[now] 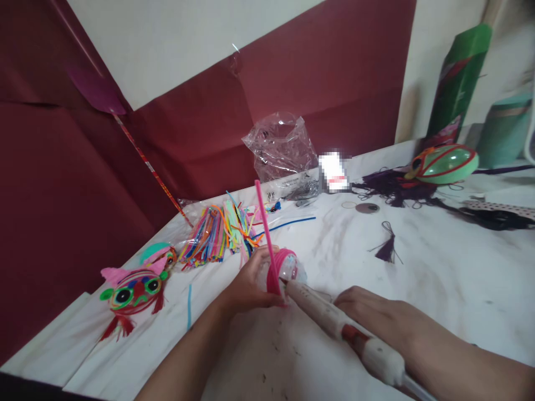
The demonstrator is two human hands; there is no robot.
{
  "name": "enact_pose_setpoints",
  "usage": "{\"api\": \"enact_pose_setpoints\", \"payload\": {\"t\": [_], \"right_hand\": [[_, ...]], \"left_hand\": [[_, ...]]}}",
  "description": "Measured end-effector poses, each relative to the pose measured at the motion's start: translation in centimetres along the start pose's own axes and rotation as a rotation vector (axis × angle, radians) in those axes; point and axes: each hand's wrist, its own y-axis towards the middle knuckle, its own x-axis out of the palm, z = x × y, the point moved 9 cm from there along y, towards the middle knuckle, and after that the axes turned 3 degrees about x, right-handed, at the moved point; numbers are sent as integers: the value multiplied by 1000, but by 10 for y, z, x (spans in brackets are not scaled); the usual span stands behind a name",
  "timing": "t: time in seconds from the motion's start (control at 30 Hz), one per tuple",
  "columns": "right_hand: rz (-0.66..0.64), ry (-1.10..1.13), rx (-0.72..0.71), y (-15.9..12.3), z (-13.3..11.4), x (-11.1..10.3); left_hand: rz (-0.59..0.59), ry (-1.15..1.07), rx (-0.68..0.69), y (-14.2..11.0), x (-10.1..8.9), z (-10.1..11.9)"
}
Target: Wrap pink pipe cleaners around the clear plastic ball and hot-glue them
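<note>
Behind the white table [334, 239], dark red sheeting [334, 72] on the pale wall [167, 50]. With the left hand [248, 284], grips a clear round piece [288, 271] with pink wrapping [287, 254], thumb on the near side and fingers on the far side, near the middle of the table. Beside this wrapping, a straight pink stem [265, 223], pointing upward. With the right hand [371, 312], holds a white tool [330, 318], nozzle very close to the wrapping; cannot tell if touching. Fingers bent behind the tool, full grip hidden. To the left, a pale blue stem [189, 306] and a decorated face [136, 298] with red tassels [121, 326]. Farther back, many coloured stems [209, 239] and a clear plastic bag [288, 150]. On the right side, a purple tassel [387, 249] and, beyond it, a green rounded object [449, 165] with red stripes.
</note>
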Motion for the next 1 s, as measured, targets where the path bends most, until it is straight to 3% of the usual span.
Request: {"api": "enact_pose_setpoints", "payload": {"t": [0.1, 0.43, 1.0], "right_hand": [[-71, -81, -61, 0, -10, 2], [-29, -79, -138, -1, -17, -2], [-100, -109, -71, -1, -9, 5]], "left_hand": [[-3, 10, -15, 0, 0, -2], [-3, 22, -11, 0, 0, 2], [-13, 23, 11, 0, 0, 1]]}}
